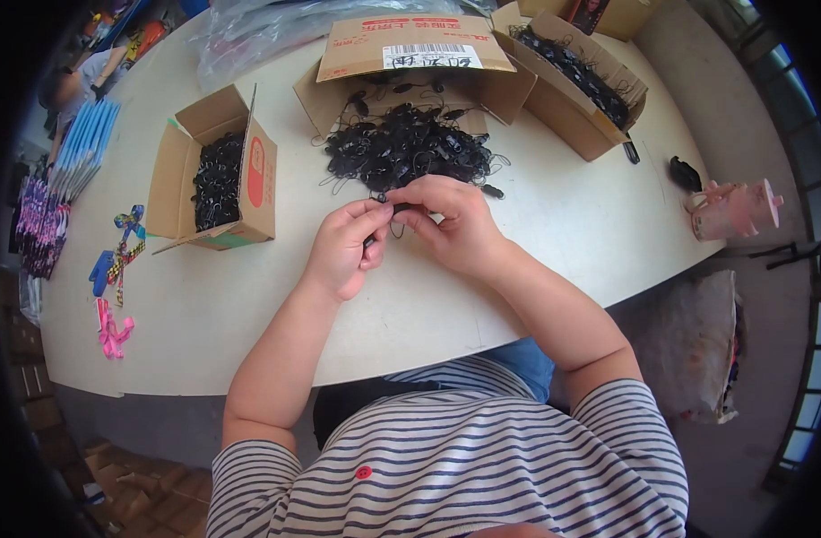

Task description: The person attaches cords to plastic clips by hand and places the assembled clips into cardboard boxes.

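Note:
My left hand (343, 244) and my right hand (457, 222) meet over the table, just in front of a heap of small black parts with thin cord loops (406, 148). Both hands are closed, fingertips pinching a small black part with a cord loop (400, 208) between them. My fingers cover most of it. A dark end also shows under the left fingers, and a thin loop hangs below the right ones. The heap spills out of a cardboard box (410, 45) lying with its opening towards me.
An open carton (261, 193) of black parts stands at left, and a long box (567, 125) of looped parts at back right. A pink cup (733, 211) sits near the right edge. Colourful straps (115, 332) lie at left. Another person (92, 72) is at far left.

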### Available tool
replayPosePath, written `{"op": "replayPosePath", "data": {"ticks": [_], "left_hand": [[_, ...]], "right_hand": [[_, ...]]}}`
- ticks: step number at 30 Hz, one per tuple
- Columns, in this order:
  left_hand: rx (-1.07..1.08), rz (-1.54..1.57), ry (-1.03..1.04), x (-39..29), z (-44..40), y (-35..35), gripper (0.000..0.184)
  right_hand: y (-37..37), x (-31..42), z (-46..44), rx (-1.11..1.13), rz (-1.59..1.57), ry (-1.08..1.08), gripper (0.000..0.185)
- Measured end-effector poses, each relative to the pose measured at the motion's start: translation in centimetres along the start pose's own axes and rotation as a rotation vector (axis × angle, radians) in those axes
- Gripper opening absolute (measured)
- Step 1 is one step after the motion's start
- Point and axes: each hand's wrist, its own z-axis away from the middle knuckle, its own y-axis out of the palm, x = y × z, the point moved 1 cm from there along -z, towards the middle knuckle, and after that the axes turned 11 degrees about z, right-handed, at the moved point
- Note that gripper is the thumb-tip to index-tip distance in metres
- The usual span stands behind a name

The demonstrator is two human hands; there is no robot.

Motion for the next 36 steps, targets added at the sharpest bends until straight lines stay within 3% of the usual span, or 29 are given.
{"op": "replayPosePath", "data": {"ticks": [15,32,36], "left_hand": [[0.004,0.002,0.007,0.2,-0.1,-0.1,0.007],[-0.012,-0.05,0.174,-0.2,0.3,0.2,0.009],[-0.033,0.118,0.259,-1.9,0.2,-0.3,0.011]], "right_hand": [[0.1,0.0,0.0,0.03,-0.017,0.036,0.022],[-0.4,0.1,-0.5,-0.012,-0.045,0.065,0.016],[-1.1,-1.8,-0.5,-0.075,-0.287,0.294,0.015]]}}
